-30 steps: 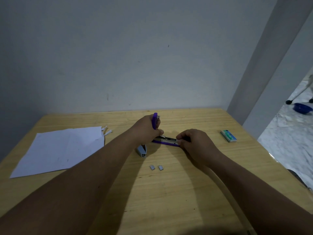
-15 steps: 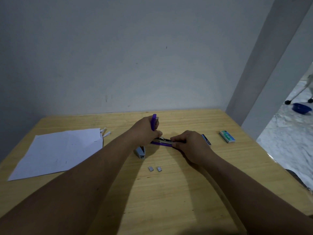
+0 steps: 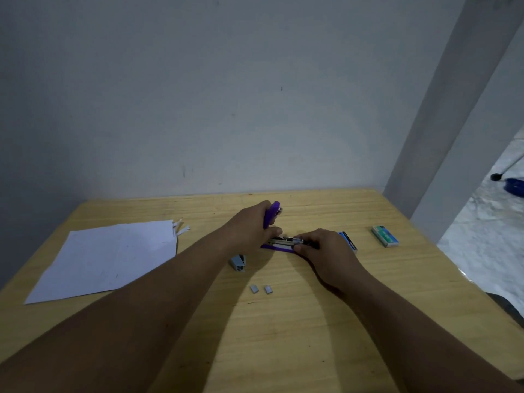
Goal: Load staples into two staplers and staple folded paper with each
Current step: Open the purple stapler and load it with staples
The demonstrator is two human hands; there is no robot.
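A purple stapler [image 3: 279, 244] lies opened in the middle of the wooden table [image 3: 297, 336], its lid swung upright. My left hand [image 3: 252, 226] grips that raised purple lid. My right hand [image 3: 320, 251] pinches the front end of the stapler's metal magazine; whether a staple strip is in my fingers is hidden. A small grey stapler [image 3: 238, 262] lies just below my left hand. Two short staple strips [image 3: 261, 289] lie on the wood nearer to me. White paper sheets [image 3: 110, 258] lie at the left.
A blue staple box [image 3: 349, 241] lies right behind my right hand, and a green staple box [image 3: 385, 236] sits further right. Small paper scraps [image 3: 180, 226] lie at the paper's far corner. The wall runs along the table's far edge; the right edge drops to the floor.
My right hand slid left along the stapler's magazine, uncovering the blue staple box behind it. My left hand keeps holding the lid upright.
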